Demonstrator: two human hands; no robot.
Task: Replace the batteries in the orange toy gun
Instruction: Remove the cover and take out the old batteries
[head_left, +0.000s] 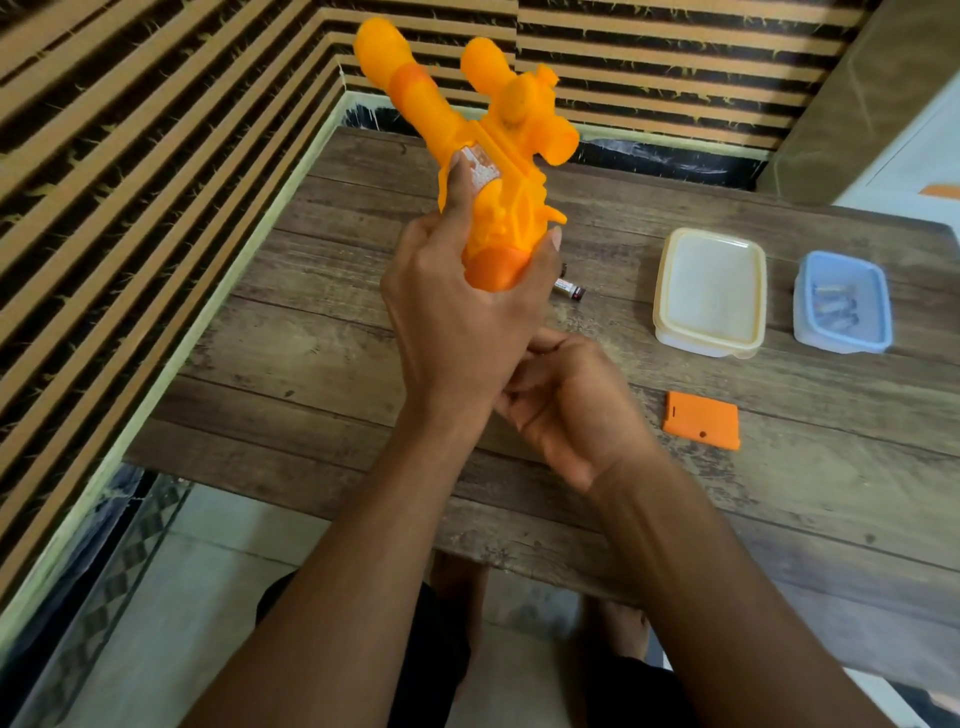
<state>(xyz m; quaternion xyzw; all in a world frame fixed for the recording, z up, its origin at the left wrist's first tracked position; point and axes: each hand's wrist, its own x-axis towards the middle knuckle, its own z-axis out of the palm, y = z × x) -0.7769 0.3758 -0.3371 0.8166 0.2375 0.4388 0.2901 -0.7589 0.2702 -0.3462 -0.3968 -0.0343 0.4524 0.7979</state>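
Observation:
My left hand (457, 312) grips the orange toy gun (498, 171) by its lower end and holds it tilted above the wooden table (311, 364), barrels pointing up and away. My right hand (561, 410) is just below it, beside my left wrist, with its fingers curled inward; whatever is inside them is hidden. A single battery (569, 289) lies on the table behind my left hand. The orange battery cover (701, 419) lies flat to the right of my right hand.
A cream lidded box (709, 291) and a small blue open tub (842, 302) with several batteries inside stand at the right of the table. Striped walls close in the left and back. The table's front edge is near my knees.

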